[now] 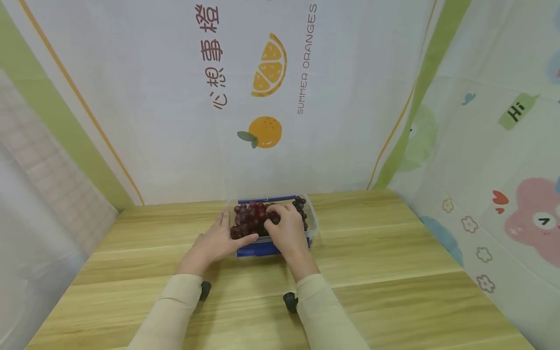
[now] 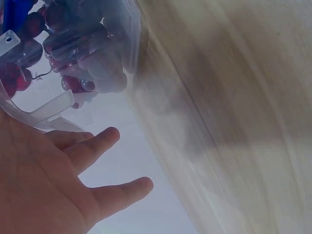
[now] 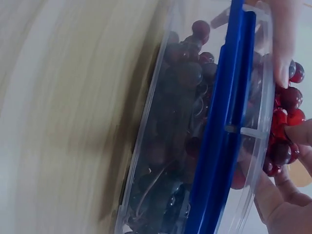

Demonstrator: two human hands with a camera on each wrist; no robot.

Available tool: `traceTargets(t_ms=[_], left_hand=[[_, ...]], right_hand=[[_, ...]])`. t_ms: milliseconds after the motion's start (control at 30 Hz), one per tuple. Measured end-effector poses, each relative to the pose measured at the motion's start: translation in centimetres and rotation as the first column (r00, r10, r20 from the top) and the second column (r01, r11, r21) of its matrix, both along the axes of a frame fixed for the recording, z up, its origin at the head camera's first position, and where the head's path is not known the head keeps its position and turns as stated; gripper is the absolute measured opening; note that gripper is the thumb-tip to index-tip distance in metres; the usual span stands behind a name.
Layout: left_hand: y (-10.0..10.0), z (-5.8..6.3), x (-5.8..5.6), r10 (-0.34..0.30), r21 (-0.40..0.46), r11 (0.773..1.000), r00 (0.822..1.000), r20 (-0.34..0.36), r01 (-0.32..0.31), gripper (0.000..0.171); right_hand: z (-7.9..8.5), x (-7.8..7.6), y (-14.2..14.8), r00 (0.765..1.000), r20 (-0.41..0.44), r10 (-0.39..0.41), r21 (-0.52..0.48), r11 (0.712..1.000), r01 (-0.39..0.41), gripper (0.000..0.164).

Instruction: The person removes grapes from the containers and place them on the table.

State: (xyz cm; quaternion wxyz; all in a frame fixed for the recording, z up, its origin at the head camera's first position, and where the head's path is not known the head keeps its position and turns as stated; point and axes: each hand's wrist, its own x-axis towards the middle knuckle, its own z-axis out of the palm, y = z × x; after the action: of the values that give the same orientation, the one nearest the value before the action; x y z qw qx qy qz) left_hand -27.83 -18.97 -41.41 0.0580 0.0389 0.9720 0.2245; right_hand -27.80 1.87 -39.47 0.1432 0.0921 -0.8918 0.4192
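The backdrop [image 1: 350, 126], at twelve o'clock from the container [image 1: 314, 218], reads "SUMMER ORANGES" and "心想事橙"; a green tag [image 1: 517, 112] at two o'clock reads "Hi". The grapes [image 1: 248, 217], glossy, round, dark red to near-black, lie heaped inside this clear, blue-latched container on the table [image 1: 385, 248]. My left hand [image 1: 217, 241], at eight o'clock, rests against it, fingers straight and spread; my right hand [image 1: 288, 232], at four o'clock, pinches grapes, fingers curled.
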Motion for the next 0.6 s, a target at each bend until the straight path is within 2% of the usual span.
traceTargets(t_ms=[167,367,600], left_hand=[[0.0,0.2,0.0,0.003,0.003,1.000,1.000,0.016,-0.003,0.141],[0.1,0.4,0.3,0.002,0.030,1.000,1.000,0.022,-0.002,0.138],[0.1,0.3,0.3,0.000,0.032,0.999,0.999,0.033,-0.001,0.139]], right_hand=[[0.3,0.2,0.1,1.000,-0.014,-0.003,-0.122,0.993,0.001,0.023],[0.7,0.3,0.0,0.998,-0.060,-0.031,-0.195,0.981,0.019,0.024],[1.7,0.5,0.5,0.982,-0.171,-0.078,-0.259,0.965,0.031,0.024]])
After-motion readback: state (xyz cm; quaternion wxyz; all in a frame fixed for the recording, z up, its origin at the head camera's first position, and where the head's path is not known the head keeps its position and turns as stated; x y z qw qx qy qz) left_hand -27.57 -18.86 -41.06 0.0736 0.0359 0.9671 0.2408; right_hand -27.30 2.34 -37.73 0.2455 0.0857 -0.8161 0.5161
